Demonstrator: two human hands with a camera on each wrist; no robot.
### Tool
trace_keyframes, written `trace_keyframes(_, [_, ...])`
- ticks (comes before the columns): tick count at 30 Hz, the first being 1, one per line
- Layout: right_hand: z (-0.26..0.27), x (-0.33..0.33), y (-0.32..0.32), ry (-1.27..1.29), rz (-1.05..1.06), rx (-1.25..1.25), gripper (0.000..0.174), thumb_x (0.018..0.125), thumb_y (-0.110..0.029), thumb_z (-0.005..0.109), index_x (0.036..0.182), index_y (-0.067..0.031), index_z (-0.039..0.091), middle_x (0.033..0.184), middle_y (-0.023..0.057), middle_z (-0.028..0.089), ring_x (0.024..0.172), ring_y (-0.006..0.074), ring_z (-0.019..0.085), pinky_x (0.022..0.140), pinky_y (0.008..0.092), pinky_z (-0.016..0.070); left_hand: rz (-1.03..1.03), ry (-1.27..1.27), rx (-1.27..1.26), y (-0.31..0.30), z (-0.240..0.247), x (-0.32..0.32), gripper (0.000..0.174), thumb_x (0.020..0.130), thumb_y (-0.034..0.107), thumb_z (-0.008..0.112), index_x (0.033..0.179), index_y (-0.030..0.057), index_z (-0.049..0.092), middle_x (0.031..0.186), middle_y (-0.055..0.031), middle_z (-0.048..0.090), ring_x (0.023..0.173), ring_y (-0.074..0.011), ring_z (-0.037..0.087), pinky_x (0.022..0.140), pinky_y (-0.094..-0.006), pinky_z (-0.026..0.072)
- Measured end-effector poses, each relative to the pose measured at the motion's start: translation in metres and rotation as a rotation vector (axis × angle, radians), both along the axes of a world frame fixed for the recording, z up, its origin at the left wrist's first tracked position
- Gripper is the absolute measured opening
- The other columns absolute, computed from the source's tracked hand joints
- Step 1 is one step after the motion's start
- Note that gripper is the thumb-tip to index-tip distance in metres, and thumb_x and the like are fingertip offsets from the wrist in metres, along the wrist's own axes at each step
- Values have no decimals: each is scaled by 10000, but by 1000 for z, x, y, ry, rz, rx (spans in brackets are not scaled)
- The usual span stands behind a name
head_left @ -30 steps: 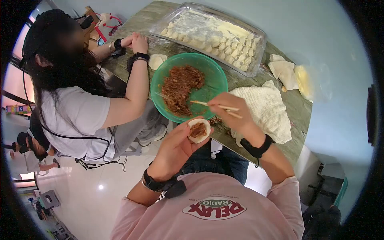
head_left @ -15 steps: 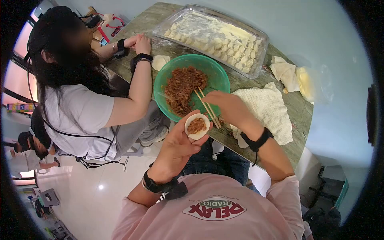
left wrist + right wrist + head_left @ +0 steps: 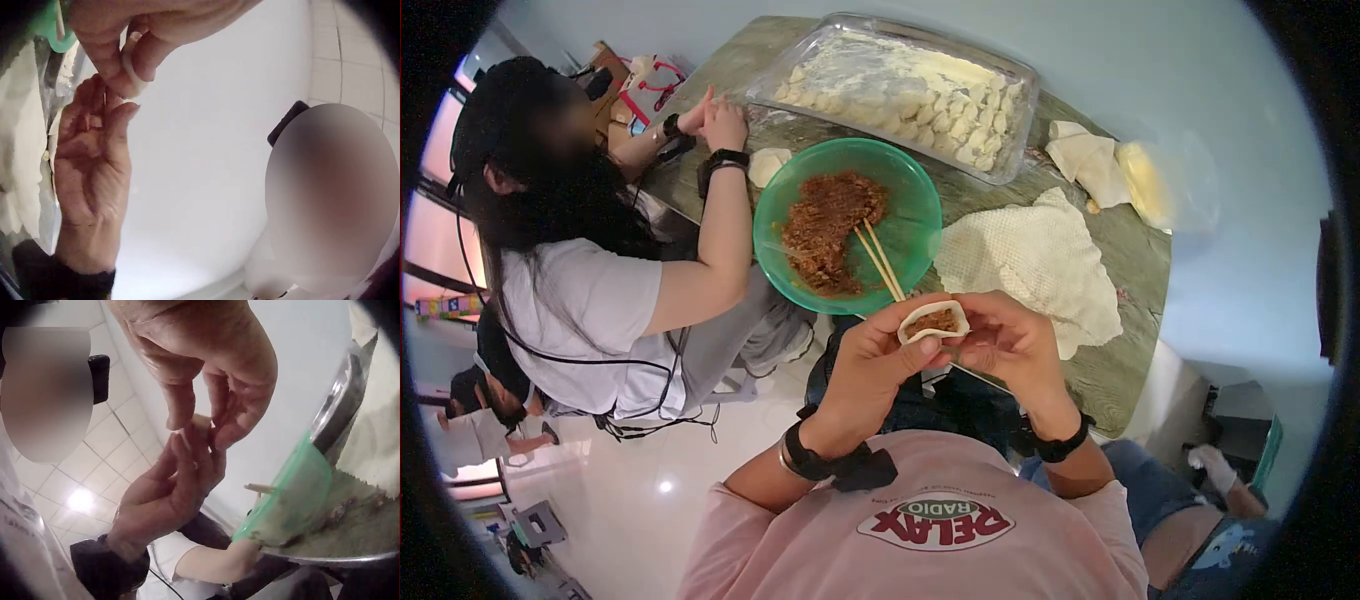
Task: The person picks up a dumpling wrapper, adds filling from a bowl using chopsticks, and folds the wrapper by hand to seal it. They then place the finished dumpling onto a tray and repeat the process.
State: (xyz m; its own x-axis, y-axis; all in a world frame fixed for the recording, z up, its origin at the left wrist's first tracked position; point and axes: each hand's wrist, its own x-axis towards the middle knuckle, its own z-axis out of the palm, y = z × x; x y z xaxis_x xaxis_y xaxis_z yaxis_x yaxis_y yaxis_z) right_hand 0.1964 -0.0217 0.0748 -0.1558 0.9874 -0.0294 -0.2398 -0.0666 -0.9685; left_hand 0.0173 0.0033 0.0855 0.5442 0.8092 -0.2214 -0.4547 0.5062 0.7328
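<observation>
My left hand (image 3: 872,358) holds a round white dumpling wrapper (image 3: 948,334), its thumb over the near edge. Brown minced filling (image 3: 933,321) shows in the middle of the wrapper, whose edges curve upward. At the wrapper's right end my right hand (image 3: 1015,345) has its thumb and bent fingertips on the edge. Seen from the left wrist, the pale wrapper (image 3: 132,76) sits in the left hand's pinch, right by the right fingertips. A pair of chopsticks (image 3: 880,262) leans in the green bowl (image 3: 912,215), tips in the filling mass (image 3: 825,235).
A metal tray (image 3: 1032,110) with floury dumplings stands at the table's back. A white cloth (image 3: 1030,260) lies right of the bowl, with another cloth (image 3: 1090,165) and a yellow bag (image 3: 1145,185) behind. A seated person (image 3: 590,290) rests both forearms on the table's left side.
My right hand let go of the chopsticks, leaving them in the bowl, and came to the wrapper. The wrapper turned from lying flat in the left hand to being held between both hands, edges raised.
</observation>
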Motion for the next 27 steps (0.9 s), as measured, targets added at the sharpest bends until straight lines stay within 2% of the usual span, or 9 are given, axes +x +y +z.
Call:
trace_keyframes(5, [-2, -1, -13, -28, -212, 119, 378, 747, -45, 716, 1100, 0, 587, 992, 63, 546, 892, 155, 580, 783, 255, 480, 28, 217, 159, -5, -2, 13, 381, 851, 106, 620, 1207, 14, 523, 1080, -83, 614, 939, -143, 598, 764, -259, 526])
trace_keyframes(14, [-8, 5, -23, -51, -356, 165, 198, 753, -28, 707, 924, 25, 625, 913, 69, 561, 835, 139, 573, 730, 242, 473, 3, 235, 298, -13, -8, 24, 312, 855, 77, 610, 1155, 4, 565, 1069, -80, 617, 906, -126, 607, 738, -236, 513])
trace_keyframes(18, [-9, 7, -26, -27, -375, 163, 180, 747, -19, 706, 903, 21, 625, 906, 65, 562, 823, 139, 567, 730, 239, 463, -5, 249, 348, -14, -8, 28, 309, 850, 71, 615, 1148, 5, 569, 1059, -79, 619, 902, -126, 608, 737, -238, 514])
trace_keyframes(20, [-15, 12, -26, -156, -383, 312, 176, 738, -9, 707, 893, 14, 627, 903, 61, 564, 820, 142, 563, 740, 244, 458, -27, 247, 371, -15, -7, 30, 280, 854, 37, 603, 1131, 6, 578, 1022, -45, 573, 870, -84, 560, 718, -203, 468])
trace_keyframes(23, [-15, 14, -30, -227, -409, 312, 186, 732, -5, 706, 899, 15, 626, 885, 54, 570, 828, 146, 563, 747, 250, 456, -39, 240, 351, -16, -8, 33, 278, 856, 43, 603, 1130, 6, 579, 1024, -52, 582, 875, -95, 572, 721, -208, 475])
trace_keyframes(27, [-5, 10, -30, -74, -418, 200, 186, 748, -6, 696, 915, 19, 619, 869, 51, 572, 828, 139, 564, 742, 244, 457, -24, 195, 267, -15, -9, 33, 269, 873, 92, 587, 1126, 1, 579, 1038, -94, 625, 899, -144, 615, 763, -259, 520])
